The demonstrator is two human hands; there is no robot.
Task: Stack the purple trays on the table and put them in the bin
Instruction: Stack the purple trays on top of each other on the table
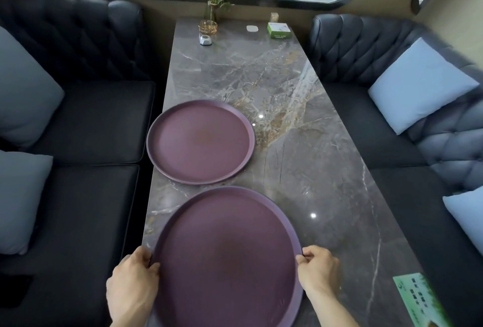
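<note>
Two round purple trays lie on a grey marble table [300, 143]. The near purple tray [224, 256] is large in view and reaches the bottom of the frame. My left hand [133, 277] grips its left rim and my right hand [317, 269] pinches its right rim. The far purple tray [200, 142] rests flat near the table's left edge, just beyond the near one, with a narrow gap between them. No bin is in view.
Dark tufted sofas [86, 122] with light blue cushions [418, 86] flank the table on both sides. At the far end stand a plant in a glass vase [214, 5], a glass dish [207, 27], a green box [279, 30] and small items. A green card [420, 300] lies near right.
</note>
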